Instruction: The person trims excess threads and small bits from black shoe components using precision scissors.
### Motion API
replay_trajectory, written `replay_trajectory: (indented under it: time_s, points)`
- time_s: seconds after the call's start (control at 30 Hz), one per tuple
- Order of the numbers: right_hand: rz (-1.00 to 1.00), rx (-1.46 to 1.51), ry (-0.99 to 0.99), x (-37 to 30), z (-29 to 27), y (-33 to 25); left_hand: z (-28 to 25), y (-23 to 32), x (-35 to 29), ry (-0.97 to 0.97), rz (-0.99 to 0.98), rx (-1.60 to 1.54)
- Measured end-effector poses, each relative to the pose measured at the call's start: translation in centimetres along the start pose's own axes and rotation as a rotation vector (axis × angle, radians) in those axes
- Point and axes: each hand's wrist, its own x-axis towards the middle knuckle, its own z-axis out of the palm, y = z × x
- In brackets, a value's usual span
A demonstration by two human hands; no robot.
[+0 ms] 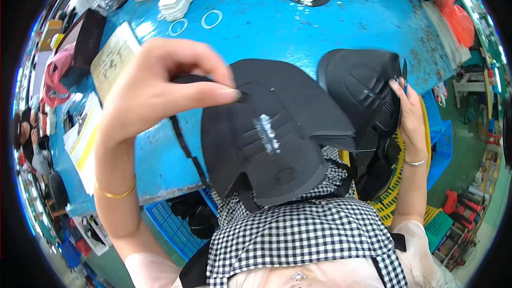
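Your checked apron (298, 229) spreads nearest, in front of the blue bench (256, 29); you seem to be midway through handling black parts, and the next move likely calls for steady holds on both sides. The broad black panel (290, 141), between apron and bench, looks flat and matte, with layered edges at its right. Beside it, the moulded piece (357, 82) is cupped and ridged, its rim gripped by your right hand (412, 120). Your blurred left hand (154, 89) appears to pinch a thin black strip (184, 145). A whitish patch (268, 134) marks the panel's middle.
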Motion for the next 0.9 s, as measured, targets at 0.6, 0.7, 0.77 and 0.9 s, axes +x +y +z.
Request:
replay_trajectory:
  time_s: [0.6,0.7,0.77,0.9]
  points:
    - [-0.788,-0.448,-0.592,-2.7,5.7,-6.5,4.3,-0.1,3.6,-0.468,-0.064,0.339]
    - [-0.920,-0.599,-0.869,-3.3,9.1,-7.8,4.6,-0.6,3.1,-0.356,0.044,0.452]
    - [-1.000,-0.719,-0.845,-3.7,10.3,-7.6,4.2,-0.9,2.9,-0.269,0.141,0.551]
    - [-1.078,-0.824,-0.949,-3.1,10.5,-8.2,3.3,-0.8,3.2,-0.285,0.035,0.497]
